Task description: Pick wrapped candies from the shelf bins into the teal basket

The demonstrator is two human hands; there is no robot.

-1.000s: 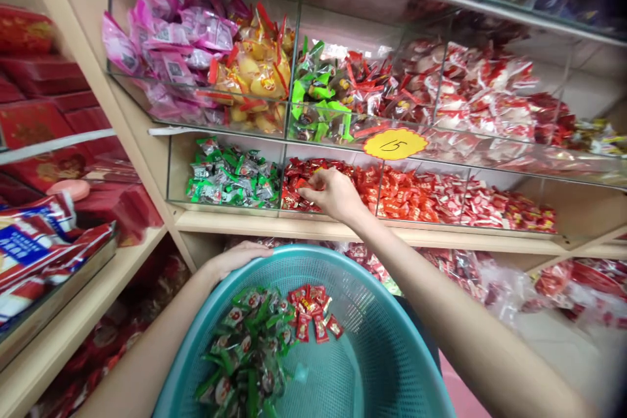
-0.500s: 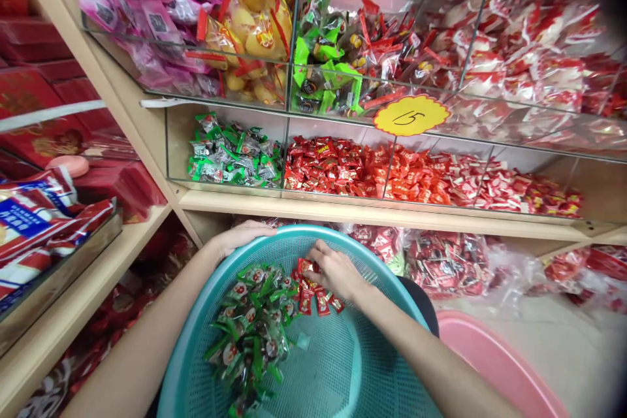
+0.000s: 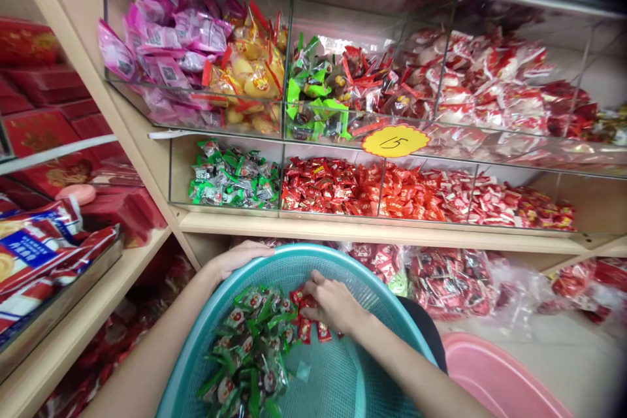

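Observation:
A teal plastic mesh basket (image 3: pixel 386 290) stands below the shelves. My left hand (image 3: pixel 245 256) is closed over its far left rim, the fingertips partly hidden. Inside the basket my right hand (image 3: pixel 333 300) is curled around some small red-wrapped candies (image 3: pixel 304 330), with several more lying just under the fingers. Beside them, a heap of candies in clear and green wrappers (image 3: pixel 249 353) covers the left part of the basket.
Clear bins above hold green candies (image 3: pixel 235 176), red candies (image 3: pixel 321 184) and orange-red candies (image 3: pixel 411 192). A yellow tag marked 15 (image 3: pixel 396 142) hangs on the upper bin edge. At right, a pink tub (image 3: pixel 494 372) stands on the floor. Bagged candy (image 3: pixel 450 281) lies under the shelf.
The view has tilted up a little, so shelves and basket sit lower in the picture. My right hand has closed in further on the red candies; my left hand keeps its place on the rim.

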